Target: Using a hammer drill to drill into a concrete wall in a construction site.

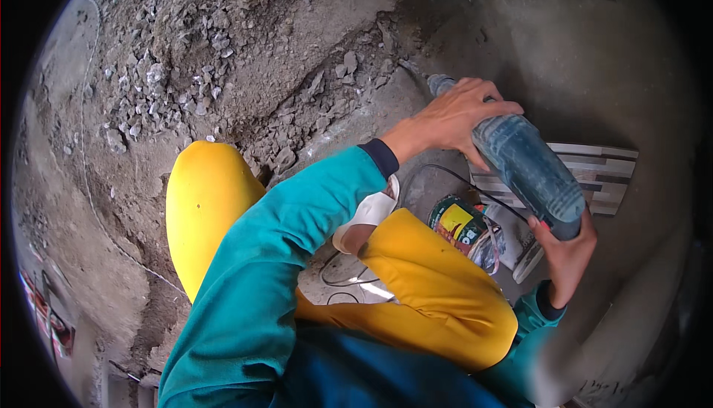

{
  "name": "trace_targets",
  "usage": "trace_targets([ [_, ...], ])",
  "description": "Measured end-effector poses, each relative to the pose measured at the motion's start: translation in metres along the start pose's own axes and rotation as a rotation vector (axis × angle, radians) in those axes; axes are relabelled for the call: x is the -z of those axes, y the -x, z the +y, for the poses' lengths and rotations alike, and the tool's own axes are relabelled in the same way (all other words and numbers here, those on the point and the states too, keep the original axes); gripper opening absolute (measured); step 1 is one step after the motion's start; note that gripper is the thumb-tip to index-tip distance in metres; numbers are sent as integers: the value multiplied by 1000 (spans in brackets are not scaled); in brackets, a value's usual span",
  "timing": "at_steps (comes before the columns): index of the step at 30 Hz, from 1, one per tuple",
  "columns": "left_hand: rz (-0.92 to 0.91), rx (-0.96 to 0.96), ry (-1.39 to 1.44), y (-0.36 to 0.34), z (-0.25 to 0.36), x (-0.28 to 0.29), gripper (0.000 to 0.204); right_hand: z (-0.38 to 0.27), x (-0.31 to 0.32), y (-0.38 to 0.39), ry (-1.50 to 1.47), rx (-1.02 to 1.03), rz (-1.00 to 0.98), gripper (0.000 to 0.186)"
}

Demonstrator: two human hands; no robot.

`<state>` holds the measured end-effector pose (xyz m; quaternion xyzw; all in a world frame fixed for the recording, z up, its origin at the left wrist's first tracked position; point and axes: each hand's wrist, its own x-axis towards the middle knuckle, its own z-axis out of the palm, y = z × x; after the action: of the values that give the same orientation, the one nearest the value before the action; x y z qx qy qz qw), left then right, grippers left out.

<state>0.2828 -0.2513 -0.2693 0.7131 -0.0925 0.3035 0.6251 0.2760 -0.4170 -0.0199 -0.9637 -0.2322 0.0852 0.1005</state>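
Note:
A dusty blue-grey power hammer [531,163] is held diagonally at the right, its thin bit [414,68] pointing up-left to the edge of broken, dusty rubble; whether the tip touches it is hard to tell. My left hand [464,115] is closed over the front of the tool's body. My right hand [564,252] grips its rear end, thumb beside a red part. A black cable [464,185] loops below the tool.
Grey rubble [171,66] and a pale string [93,51] lie at the left. Below the tool are a labelled tin [453,226] and a striped tile [601,178]. My yellow-clad knees [208,193] and a white shoe [371,211] are low in the middle.

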Motion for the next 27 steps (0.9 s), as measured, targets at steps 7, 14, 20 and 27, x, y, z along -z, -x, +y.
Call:
trace_targets([
  [7,17,-79,37,-39,16,1,91,-19,32,-19,74,-40,25,49],
  [14,115,44,116,-48,-19,18,92,-60,28,-83,77,94,-108,45],
  [20,195,20,128,-38,-42,31,90,-93,-4,-92,277,128,-94,47],
  [27,51,70,55,-9,-51,7,90,-14,-32,-52,198,135,37,57],
])
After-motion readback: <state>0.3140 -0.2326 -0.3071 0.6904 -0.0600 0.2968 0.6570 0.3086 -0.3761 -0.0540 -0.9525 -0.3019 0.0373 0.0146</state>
